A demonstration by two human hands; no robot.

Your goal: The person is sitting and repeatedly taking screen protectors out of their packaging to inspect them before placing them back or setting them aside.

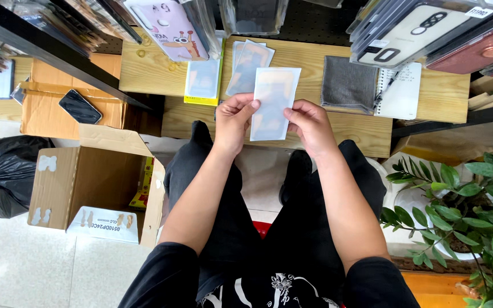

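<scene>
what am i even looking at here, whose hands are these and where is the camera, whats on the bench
There is one picture, taken by a camera worn on a person's head and looking straight down, so the arms and the dark-trousered legs are the wearer's own. No machine is involved, only two bare hands. The left hand and the right hand pinch the two sides of a thin pale rectangular sheet, holding it up over a low wooden bench. On the bench lie similar sheets, a flat packet with a yellow edge, a grey cloth and a spiral notebook. Left of the legs stands an open cardboard box; a potted plant stands on the right.
</scene>
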